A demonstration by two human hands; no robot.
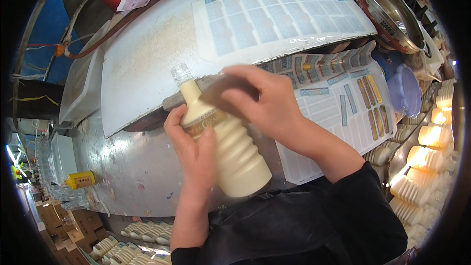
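Observation:
My left hand (192, 145) is closed around the upper body of a cream-coloured bottle (235, 159) with a ribbed lower half. The bottle leans, its clear threaded neck (181, 72) pointing up and away, and a gold-brown label (203, 122) lies across its shoulder beside my left thumb. Over the shoulder's right side, my right hand (267, 98) pinches a flat brown piece (218, 91), smeared by motion, between thumb and fingers. Whether that piece touches the bottle is hard to make out. A grey cloth-like strip (172, 101) sits behind the bottle at the white board's edge.
The tilted white board (147, 68) carries a label sheet (265, 19). On the metal table (132, 167) lies another sheet (314, 142) with blue and gold strips. A pan (392, 14), a purple basin (405, 88) and rows of cream bottles (417, 167) stand right; a yellow container (81, 180) lies left.

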